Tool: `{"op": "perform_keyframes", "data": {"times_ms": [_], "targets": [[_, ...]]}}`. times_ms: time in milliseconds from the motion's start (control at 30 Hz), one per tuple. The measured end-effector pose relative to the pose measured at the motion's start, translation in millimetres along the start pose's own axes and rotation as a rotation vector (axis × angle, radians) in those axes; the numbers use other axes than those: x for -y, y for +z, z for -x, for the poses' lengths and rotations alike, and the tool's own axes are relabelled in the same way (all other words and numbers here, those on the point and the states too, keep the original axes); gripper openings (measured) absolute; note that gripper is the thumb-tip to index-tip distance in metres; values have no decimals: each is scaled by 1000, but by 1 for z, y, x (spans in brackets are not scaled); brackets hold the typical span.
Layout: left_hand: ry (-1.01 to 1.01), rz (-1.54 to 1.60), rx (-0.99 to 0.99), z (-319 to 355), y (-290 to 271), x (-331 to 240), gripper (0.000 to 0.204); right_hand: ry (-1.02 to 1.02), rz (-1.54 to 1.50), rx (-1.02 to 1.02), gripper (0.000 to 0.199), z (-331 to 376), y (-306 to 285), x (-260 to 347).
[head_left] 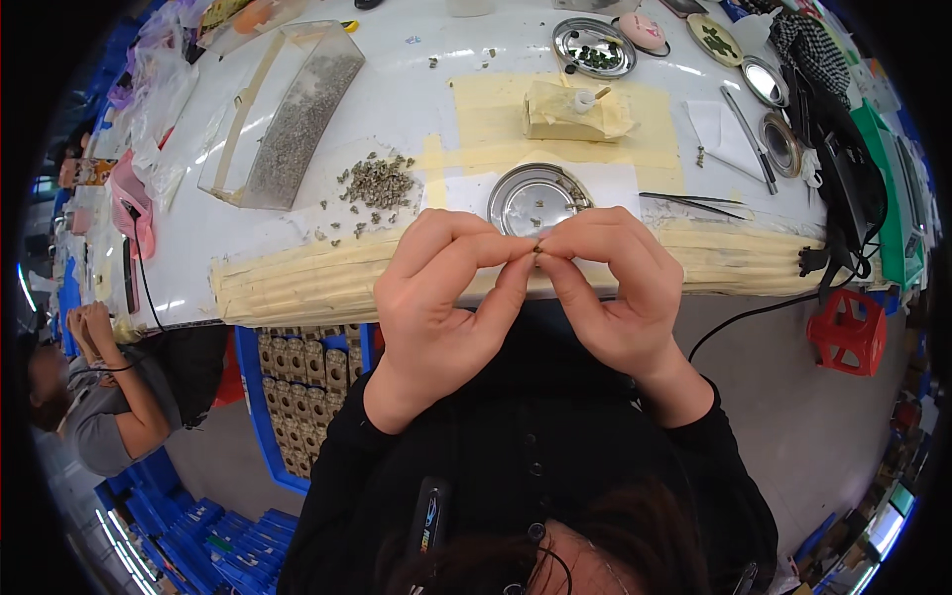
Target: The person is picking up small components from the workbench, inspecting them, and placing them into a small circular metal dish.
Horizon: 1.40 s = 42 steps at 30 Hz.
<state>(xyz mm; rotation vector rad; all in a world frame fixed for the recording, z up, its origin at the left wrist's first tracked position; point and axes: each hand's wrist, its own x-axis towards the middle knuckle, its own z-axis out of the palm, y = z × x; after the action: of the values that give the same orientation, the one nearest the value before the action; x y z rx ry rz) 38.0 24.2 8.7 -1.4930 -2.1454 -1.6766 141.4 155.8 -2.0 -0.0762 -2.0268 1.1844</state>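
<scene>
table: white worktop (248, 228), front edge wrapped in cream tape strips, bends with the fisheye
person at left: seated beside the table's left end, grey top, hands (87, 327) raised together, not the wearer's
blue crate: under the table (253, 397), filled with rows of small tan blocks
clear bin: long transparent tray (288, 114) on the table's left part, grey granular parts along its bottom
taped patch: cream tape area (496, 119) mid-table, a taped block (565, 111) on top of it
red stool: small red frame (848, 332) on the floor at right, below the table edge
left hand: (436, 297) raised over the table's front edge, thumb and index pinched on the small part, other fingers curled
right hand: (615, 288) mirrors it, thumb and index pinched on the same part, fingertips of both hands touching
steel dish: round, shiny (526, 198), just behind the hands, a few tiny bits inside
second dish: round steel (593, 48), far edge of the table, dark green bits in it
loose pile: small grey-green parts (379, 183) heaped on the table, left of the steel dish
tweezers: dark, thin (684, 201), lying right of the steel dish
small part: tiny dark piece (537, 248) between the fingertips of both hands, in the air in front of the steel dish; too small to tell its shape
</scene>
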Motion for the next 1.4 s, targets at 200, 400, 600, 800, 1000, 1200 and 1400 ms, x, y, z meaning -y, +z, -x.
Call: {"op": "perform_keyframes", "data": {"times_ms": [200, 400, 600, 800, 1000, 1200, 1400], "targets": [[144, 82, 2, 1, 1, 9, 20, 489, -635, 52, 10, 7, -3, 4], [290, 195, 11, -1, 1, 22, 19, 671, -859, 168, 16, 4, -8, 5], [241, 409, 69, 0, 2, 28, 18, 711, -949, 307, 20, 7, -10, 0], [249, 246, -36, 3, 8, 26, 20, 646, -882, 126, 17, 11, -3, 1], [523, -41, -165, -2, 11, 32, 26, 420, -615, 7, 9, 14, 2, -1], [506, -122, -213, -2, 17, 29, 25, -70, 147, -84, 6, 10, 8, -7], [247, 370, -128, -2, 22, 33, 14, 615, -825, 63, 14, 10, -7, -4]]}}
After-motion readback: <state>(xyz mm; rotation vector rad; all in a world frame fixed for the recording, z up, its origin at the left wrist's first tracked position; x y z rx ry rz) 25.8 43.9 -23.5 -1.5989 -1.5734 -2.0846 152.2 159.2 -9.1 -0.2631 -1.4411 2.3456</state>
